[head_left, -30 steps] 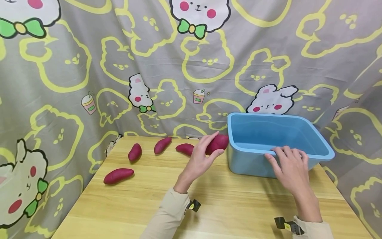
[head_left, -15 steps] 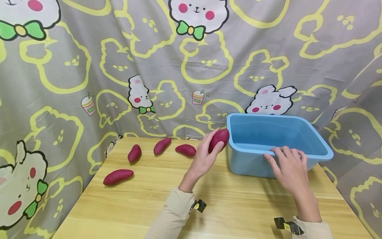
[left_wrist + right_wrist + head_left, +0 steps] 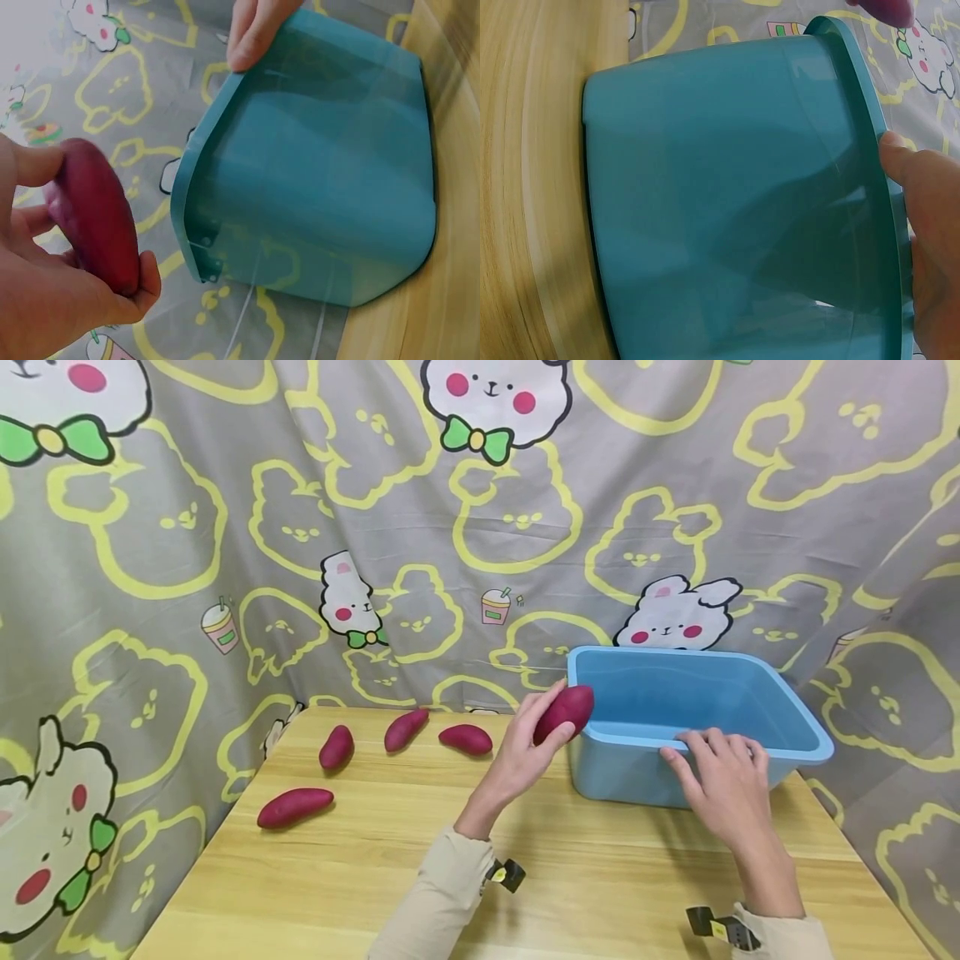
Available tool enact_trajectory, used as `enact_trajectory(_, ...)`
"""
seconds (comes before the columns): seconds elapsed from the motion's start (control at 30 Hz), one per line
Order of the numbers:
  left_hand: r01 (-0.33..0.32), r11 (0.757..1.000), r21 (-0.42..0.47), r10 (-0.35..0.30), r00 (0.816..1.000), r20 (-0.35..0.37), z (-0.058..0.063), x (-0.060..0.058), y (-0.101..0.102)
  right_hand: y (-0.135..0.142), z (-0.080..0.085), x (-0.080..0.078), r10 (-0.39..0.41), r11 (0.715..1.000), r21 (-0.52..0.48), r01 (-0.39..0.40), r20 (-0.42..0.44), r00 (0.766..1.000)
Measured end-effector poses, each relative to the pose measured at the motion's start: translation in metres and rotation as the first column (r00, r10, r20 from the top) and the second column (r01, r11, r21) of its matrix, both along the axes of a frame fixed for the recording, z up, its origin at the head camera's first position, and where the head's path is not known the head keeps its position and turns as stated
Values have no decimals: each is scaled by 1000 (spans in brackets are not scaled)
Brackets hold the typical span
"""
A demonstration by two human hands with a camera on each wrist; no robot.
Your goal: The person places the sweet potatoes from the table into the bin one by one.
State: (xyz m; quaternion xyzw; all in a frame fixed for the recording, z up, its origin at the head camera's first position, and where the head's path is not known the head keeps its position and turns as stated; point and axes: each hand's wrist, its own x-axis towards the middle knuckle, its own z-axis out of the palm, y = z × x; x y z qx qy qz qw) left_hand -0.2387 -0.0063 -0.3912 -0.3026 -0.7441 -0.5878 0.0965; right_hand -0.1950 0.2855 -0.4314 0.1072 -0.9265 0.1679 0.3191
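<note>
My left hand (image 3: 519, 752) grips a purple sweet potato (image 3: 566, 712) between thumb and fingers. In the head view the sweet potato overlaps the near left corner of a blue plastic bin (image 3: 630, 774); the left wrist view shows the sweet potato (image 3: 94, 217) apart from the rim, above its level. My right hand (image 3: 726, 785) holds the bin's near rim, thumb on the outside and fingers over the edge. In the right wrist view that thumb (image 3: 894, 156) presses at the rim. Part of the bin's floor is hidden behind its front wall.
Several more sweet potatoes lie on the wooden table (image 3: 360, 877): one at the left front (image 3: 296, 807), and others along the back, such as a curved sweet potato (image 3: 466, 739). A grey patterned curtain (image 3: 420, 527) hangs behind and at both sides.
My left hand has raised the sweet potato slightly and carried it right, from beside the bin to its near left corner. My right hand stays on the rim.
</note>
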Motion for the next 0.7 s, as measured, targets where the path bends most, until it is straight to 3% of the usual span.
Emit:
enact_trajectory(0.23,-47,999,15,47,998,-42,3,-3,9,0,0,0,-4,1000,-3,4,19,1000)
enact_trajectory(0.4,-46,999,16,46,997,-56,5,-7,15,0,0,0,-5,1000,-5,5,12,1000)
enact_trajectory(0.7,-59,995,-84,52,995,-90,7,-11,28,-1,0,1,-12,1000,-1,12,23,1000)
